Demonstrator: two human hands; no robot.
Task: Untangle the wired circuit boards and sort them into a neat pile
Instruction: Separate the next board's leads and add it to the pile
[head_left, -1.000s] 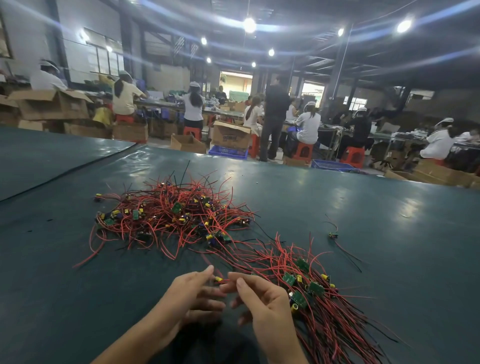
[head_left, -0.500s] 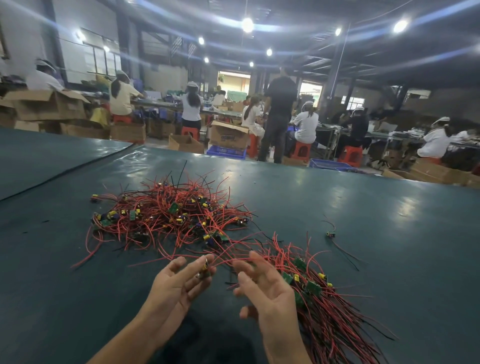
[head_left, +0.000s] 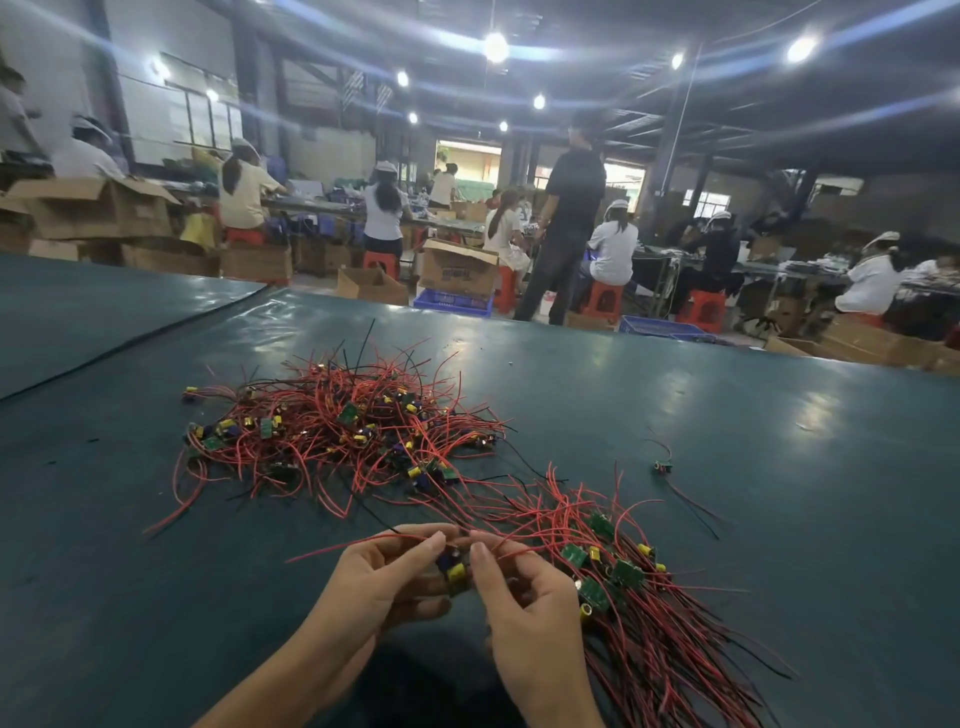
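A tangled heap of small green circuit boards with red and black wires (head_left: 337, 431) lies on the dark green table (head_left: 779, 467), ahead and left of my hands. A straighter, sorted bundle of wired boards (head_left: 634, 597) lies to the right, its wires fanning toward me. Between my hands is one small circuit board with a yellow part (head_left: 453, 569). My left hand (head_left: 384, 582) pinches it and its red wire from the left. My right hand (head_left: 524, 613) pinches the wires on its right side. The fingertips of both hands almost meet.
A single loose wired board (head_left: 663, 466) lies apart on the right. A seam in the table cover (head_left: 130, 348) runs at the left. Beyond the far table edge stand cardboard boxes (head_left: 457, 270), blue crates, red stools and several seated workers.
My hands drew back toward me and came together around one board. Half a second ago the right hand was spread open; now it pinches the wires. The camera view shifted slightly.
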